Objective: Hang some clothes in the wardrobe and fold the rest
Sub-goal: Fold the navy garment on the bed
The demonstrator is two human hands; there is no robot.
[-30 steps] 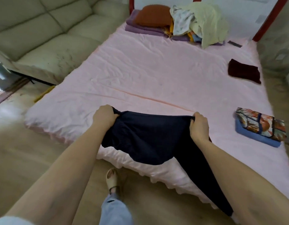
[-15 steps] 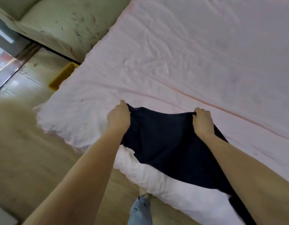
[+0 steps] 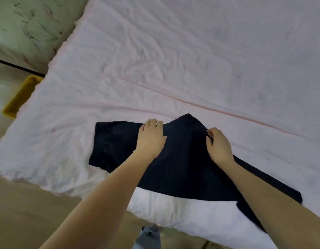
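A pink bed (image 3: 191, 51) fills most of the frame, its near edge running across the lower part. A sofa (image 3: 26, 24) sits in the upper left, above bare floor (image 3: 29, 212). A dark garment (image 3: 182, 168) lies at lower centre on the bed, one part trailing off the edge at lower right. The left hand (image 3: 151, 139) presses flat on it, fingers spread; the right hand (image 3: 218, 146) pinches a raised fold. A yellow tray (image 3: 20, 96) lies at the left edge.

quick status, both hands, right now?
Left hand: open, flat on the dark garment on the bed.
Right hand: closed, pinching a fold of that garment.
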